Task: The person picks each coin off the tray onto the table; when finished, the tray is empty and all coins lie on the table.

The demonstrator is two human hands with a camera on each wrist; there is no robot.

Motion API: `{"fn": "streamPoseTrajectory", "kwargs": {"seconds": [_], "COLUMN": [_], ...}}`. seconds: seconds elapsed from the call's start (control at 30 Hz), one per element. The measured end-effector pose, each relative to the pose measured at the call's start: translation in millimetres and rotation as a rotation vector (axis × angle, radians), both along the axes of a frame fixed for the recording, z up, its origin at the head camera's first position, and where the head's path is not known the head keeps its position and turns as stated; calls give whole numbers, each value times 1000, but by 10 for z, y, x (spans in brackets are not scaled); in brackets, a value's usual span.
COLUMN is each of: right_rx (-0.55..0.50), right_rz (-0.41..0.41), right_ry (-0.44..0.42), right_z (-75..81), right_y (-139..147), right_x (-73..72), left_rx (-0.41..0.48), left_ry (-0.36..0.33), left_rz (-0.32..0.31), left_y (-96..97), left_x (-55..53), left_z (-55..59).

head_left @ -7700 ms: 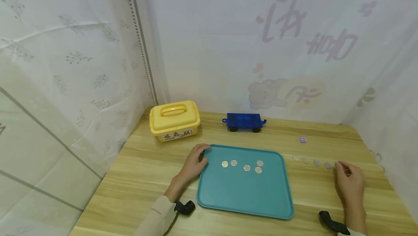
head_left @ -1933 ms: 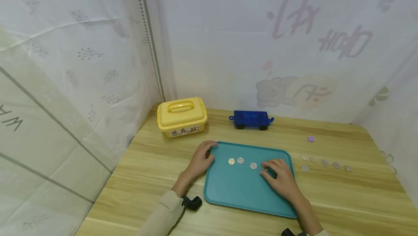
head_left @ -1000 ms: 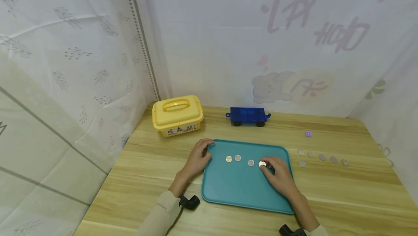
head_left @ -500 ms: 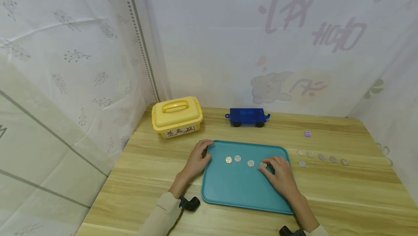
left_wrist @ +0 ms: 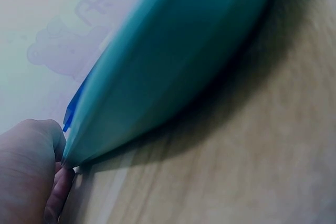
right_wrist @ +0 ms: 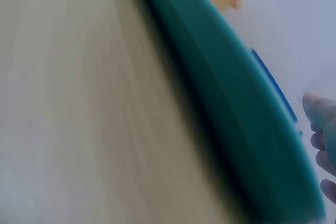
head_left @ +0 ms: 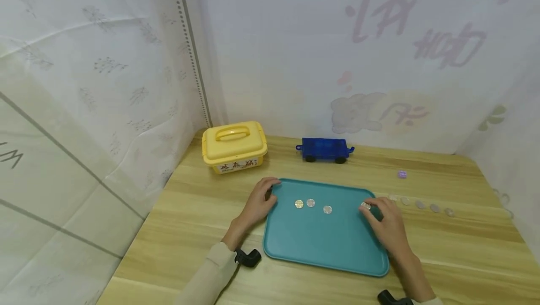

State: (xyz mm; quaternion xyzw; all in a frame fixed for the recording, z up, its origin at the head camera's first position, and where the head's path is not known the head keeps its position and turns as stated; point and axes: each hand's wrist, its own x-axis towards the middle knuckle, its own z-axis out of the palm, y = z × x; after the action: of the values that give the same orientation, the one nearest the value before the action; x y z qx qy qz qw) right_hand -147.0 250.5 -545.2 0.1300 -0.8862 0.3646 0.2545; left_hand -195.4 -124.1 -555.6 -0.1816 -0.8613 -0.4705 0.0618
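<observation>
Coin (head_left: 365, 205) pinched in the right hand (head_left: 388, 223) over the teal tray (head_left: 320, 241), whose corner's gripped by the left hand (head_left: 258, 201).

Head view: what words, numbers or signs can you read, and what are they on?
"HO", maybe, then tangled letters: back wall.
"M" or "W", cut off, can't tell which: left wall.
Other strokes on the back wall: unclear.
Label on the box: signs too small to read.
Coins: marks too small to read.

Pinched coin (head_left: 365, 205) farther right over tray (head_left: 322, 244)
</observation>
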Motion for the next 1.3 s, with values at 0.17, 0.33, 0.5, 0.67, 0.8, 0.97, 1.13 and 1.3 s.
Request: {"fn": "streamPoseTrajectory", "kwargs": {"seconds": [0.17,0.33,0.5,0.67,0.8,0.97,1.13,1.3], "right_rx": [-74,-78,-47,-21,45,82,72,71], "right_rz": [-19,-109,-265,-301,-295,-291,-287,-291], "right_ry": [-40,-45,-112,-69,-40,-61,-48,-40], "right_z": [-55,-106,-139,-170,-170,-164,-181,-196], "right_y": [307,585,769,871,885,871,868,871], "right_x": [51,91,149,153,155,161,151,153], "left_rx": [1,-1,-3,0,3,6,12,6], "left_ry": [-23,-40,1,9,-8,-34,-19,-4], "left_rz": [0,-3,-5,-10,-14,-6,-15,-15], "left_y": [12,11,2,6,12,10,12,22], "left_x": [-22,-34,-26,-26,-26,-24,-31,-24], "left_z": [2,2,-1,9,9,5,11,12]}}
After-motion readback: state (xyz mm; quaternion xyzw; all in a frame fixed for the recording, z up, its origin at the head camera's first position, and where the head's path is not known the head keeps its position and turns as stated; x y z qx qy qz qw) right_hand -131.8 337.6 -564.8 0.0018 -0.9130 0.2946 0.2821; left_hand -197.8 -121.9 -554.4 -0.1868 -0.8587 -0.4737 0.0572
